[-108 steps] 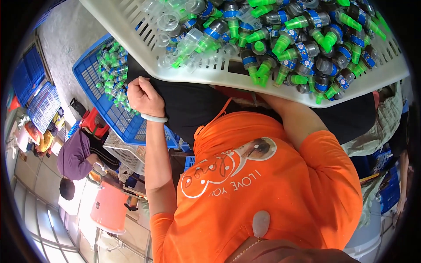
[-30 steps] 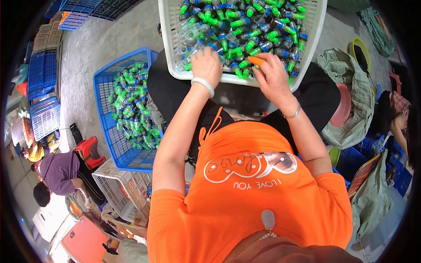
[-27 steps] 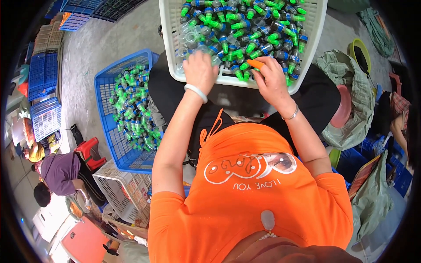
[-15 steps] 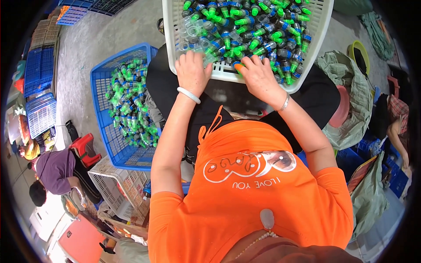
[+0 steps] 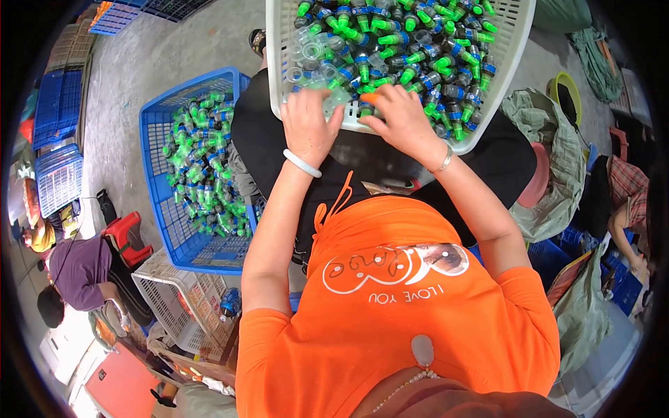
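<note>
Bottles (image 5: 417, 57) lie just beyond the right grip (image 5: 408, 124).

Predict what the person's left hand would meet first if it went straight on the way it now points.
Probably the clear plastic pieces in the white basket, just ahead of the left hand; blur and unclear depth leave open whether it already touches them.

Bottles (image 5: 418, 56) in front basket (image 5: 512, 42) over thighs (image 5: 502, 146) — second basket (image 5: 157, 132), also holding bottles, on its left, crate (image 5: 157, 282) behind that — sack (image 5: 568, 174) to the right
</note>
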`<state>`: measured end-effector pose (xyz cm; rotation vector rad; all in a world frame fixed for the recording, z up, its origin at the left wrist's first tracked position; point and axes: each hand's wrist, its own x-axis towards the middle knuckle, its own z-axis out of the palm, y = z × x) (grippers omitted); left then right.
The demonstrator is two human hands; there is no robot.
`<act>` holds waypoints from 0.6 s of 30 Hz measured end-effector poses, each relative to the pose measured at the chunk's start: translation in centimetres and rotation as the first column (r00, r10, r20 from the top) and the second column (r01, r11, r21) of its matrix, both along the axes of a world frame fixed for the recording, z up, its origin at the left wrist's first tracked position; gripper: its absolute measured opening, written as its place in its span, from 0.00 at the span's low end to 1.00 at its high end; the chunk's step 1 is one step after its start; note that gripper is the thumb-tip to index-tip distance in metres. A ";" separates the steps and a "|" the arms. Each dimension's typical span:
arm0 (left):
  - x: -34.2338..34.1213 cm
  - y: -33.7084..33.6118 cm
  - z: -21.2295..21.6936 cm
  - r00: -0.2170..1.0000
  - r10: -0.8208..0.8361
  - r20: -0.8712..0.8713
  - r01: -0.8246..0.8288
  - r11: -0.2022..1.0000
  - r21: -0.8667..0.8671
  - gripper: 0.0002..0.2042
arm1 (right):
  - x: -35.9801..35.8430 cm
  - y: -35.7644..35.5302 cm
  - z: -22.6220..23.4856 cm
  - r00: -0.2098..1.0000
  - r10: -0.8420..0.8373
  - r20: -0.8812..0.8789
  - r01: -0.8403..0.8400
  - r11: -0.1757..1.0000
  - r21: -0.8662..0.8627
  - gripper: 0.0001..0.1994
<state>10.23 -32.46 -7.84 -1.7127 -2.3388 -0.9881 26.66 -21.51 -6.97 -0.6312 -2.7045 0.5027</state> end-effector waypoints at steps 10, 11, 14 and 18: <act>2.8 0.7 1.3 0.764 -0.206 0.611 0.181 0.978 0.103 0.14 | 0.3 -1.3 -1.7 0.840 -0.503 -0.203 -0.080 0.255 -0.964 0.15; 2.5 0.9 1.0 0.768 -0.200 0.608 0.175 0.979 0.101 0.14 | 0.6 -0.9 -1.4 0.833 -0.504 -0.227 -0.084 0.291 -0.953 0.15; 0.4 3.0 -0.7 0.992 -0.109 0.065 0.102 0.990 0.096 0.09 | 2.0 0.1 -1.3 0.824 -0.491 -0.283 -0.107 0.355 -0.929 0.16; -0.2 7.4 -2.4 0.939 -0.125 -0.322 0.051 0.972 -0.229 0.07 | 3.2 0.1 -1.4 0.867 -0.433 -0.244 0.035 0.544 -0.838 0.18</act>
